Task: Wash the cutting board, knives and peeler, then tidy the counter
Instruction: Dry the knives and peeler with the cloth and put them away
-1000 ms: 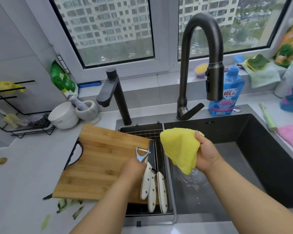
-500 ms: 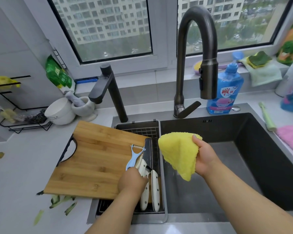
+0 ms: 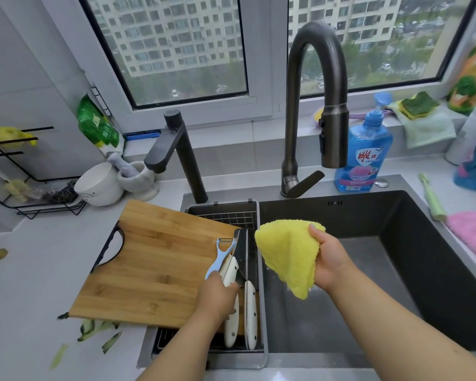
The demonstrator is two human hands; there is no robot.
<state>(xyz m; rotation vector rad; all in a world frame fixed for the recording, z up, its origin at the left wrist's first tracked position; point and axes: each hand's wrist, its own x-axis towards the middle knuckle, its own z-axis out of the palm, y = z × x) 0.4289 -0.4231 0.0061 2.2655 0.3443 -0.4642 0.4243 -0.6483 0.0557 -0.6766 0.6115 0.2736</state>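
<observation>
A bamboo cutting board (image 3: 154, 265) lies across the counter and the drain rack (image 3: 226, 215) at the sink's left. My left hand (image 3: 217, 295) grips the handle of a light blue peeler (image 3: 220, 257) at the board's right edge, close against a white-handled knife (image 3: 232, 268). Two more white-handled knives (image 3: 249, 314) lie in the rack beside my wrist, their dark blades pointing away. My right hand (image 3: 331, 259) holds a yellow cloth (image 3: 289, 257) over the dark sink basin (image 3: 396, 270).
Tall dark faucet (image 3: 316, 105) and a smaller tap (image 3: 176, 158) stand behind the sink. Blue soap bottle (image 3: 368, 155) sits at the back. Green peelings (image 3: 99, 334) lie on the counter. White bowl (image 3: 99, 185), mortar (image 3: 138, 174), wire rack (image 3: 25, 188), pink cloth (image 3: 473, 232).
My left hand slid back along the peeler and lifted it, so the whole blue handle now shows. The yellow cloth stays in my right hand. The view shifted slightly.
</observation>
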